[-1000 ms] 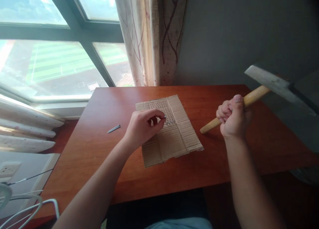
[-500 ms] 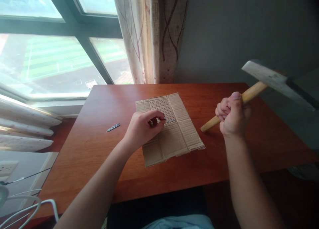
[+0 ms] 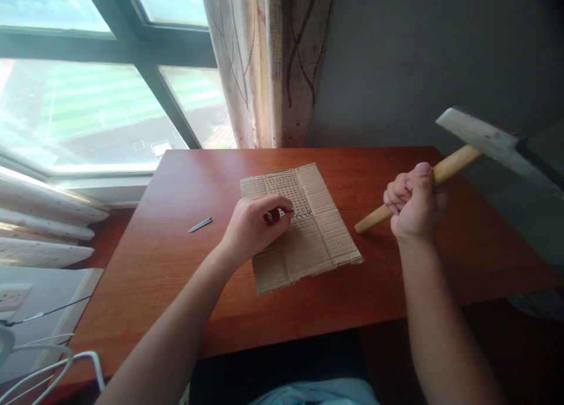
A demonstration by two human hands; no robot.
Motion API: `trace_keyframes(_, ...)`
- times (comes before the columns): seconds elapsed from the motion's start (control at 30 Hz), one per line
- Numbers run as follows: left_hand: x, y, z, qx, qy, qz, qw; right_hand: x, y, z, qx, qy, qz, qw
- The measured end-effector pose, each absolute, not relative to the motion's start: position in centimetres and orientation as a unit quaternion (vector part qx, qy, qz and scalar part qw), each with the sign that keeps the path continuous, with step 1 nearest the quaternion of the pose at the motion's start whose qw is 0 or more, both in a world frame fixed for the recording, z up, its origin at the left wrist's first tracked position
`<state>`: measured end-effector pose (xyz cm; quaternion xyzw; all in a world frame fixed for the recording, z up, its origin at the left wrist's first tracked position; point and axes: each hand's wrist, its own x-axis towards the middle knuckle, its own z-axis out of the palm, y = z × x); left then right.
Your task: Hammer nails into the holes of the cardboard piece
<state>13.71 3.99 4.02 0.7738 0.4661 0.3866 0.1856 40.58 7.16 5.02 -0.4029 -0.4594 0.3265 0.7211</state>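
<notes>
My left hand (image 3: 259,226) is over the cardboard sheet (image 3: 308,249). Its thumb and forefinger pinch a nail (image 3: 292,208), of which only a small shiny bit shows at the fingertips. Under these fingers lies a panel with rows of small holes (image 3: 286,187), partly covered by the hand. Raised at the right, my right hand (image 3: 414,202) is wrapped round the wooden handle of a hammer (image 3: 462,155). The hammer's grey metal head is up and to the right, well apart from the cardboard.
Several nails (image 3: 200,224) lie together on the reddish wooden table (image 3: 167,275), left of the cardboard. Beyond the table are a window (image 3: 97,111), a curtain (image 3: 268,64) and a grey wall (image 3: 418,58). White cables (image 3: 66,361) hang at the lower left.
My right hand has shifted slightly to the right with the hammer. My left hand keeps its pinch in nearly the same spot on the panel.
</notes>
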Motion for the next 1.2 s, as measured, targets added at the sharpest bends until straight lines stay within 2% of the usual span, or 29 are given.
trace_keyframes(0.2, 13.8, 4.0, 3.8, 0.781, 0.462, 0.382, 0.176, 40.1, 7.3, 5.1, -0.415, -0.479, 0.313, 0.708)
trace_keyframes(0.3, 13.8, 4.1, 3.7, 0.782, 0.459, 0.384, 0.175, 40.3, 6.9, 5.2, -0.435, -0.514, 0.319, 0.667)
trace_keyframes(0.5, 13.8, 4.4, 3.2, 0.778, 0.455, 0.391, 0.185, 42.2, 5.0, 5.5, -0.536, -0.645, 0.304, 0.451)
trace_keyframes(0.67, 13.6, 4.6, 3.0, 0.776, 0.452, 0.394, 0.197, 41.9, 3.9, 7.9, -0.507, -0.763, 0.266, 0.3)
trace_keyframes(0.77, 13.6, 4.6, 3.0, 0.774, 0.452, 0.394, 0.204, 40.8, 3.6, 10.1, -0.496, -0.823, 0.208, 0.185)
trace_keyframes(0.83, 13.6, 4.7, 2.9, 0.774, 0.453, 0.391, 0.207, 40.0, 3.4, 11.5, -0.491, -0.843, 0.169, 0.138)
trace_keyframes(0.97, 13.6, 4.8, 2.7, 0.773, 0.455, 0.391, 0.206, 38.6, 2.9, 13.0, -0.501, -0.847, 0.143, 0.104)
trace_keyframes(1.2, 13.7, 4.8, 2.7, 0.773, 0.464, 0.376, 0.214, 37.5, 2.8, 12.2, -0.515, -0.839, 0.159, 0.079)
